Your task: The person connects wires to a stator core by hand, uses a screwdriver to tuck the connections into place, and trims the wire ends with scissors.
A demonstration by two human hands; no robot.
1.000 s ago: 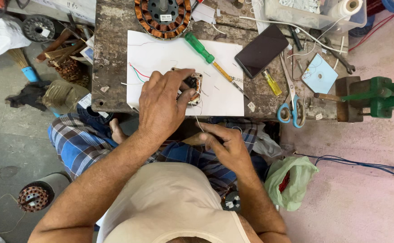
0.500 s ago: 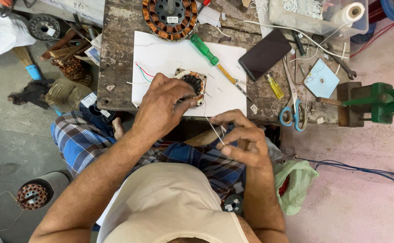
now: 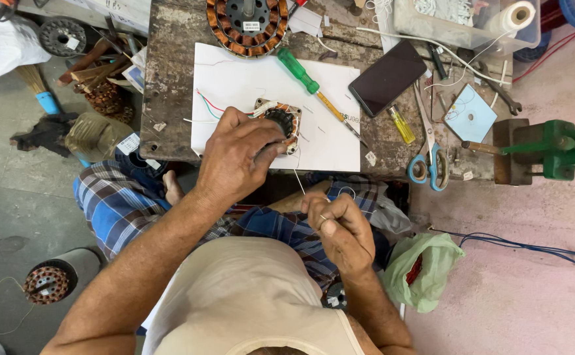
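Observation:
My left hand (image 3: pixel 238 158) presses down on a small motor stator (image 3: pixel 283 121) with copper windings, which lies on a white sheet of paper (image 3: pixel 248 82) on the workbench. Red and green wires (image 3: pixel 205 105) lead out of the stator to the left. Below the bench edge, my right hand (image 3: pixel 340 227) pinches a thin white thread (image 3: pixel 299 179) that runs up to the stator.
On the bench lie a green-handled screwdriver (image 3: pixel 299 70), a dark phone (image 3: pixel 387 77), a yellow lighter (image 3: pixel 402 125), blue-handled scissors (image 3: pixel 427 164) and a large stator (image 3: pixel 247 23). A green vise (image 3: pixel 553 150) stands at the right. A green bag (image 3: pixel 422 269) lies on the floor.
My right hand has drawn the thread down and away from the stator. My left hand has kept its hold on the stator.

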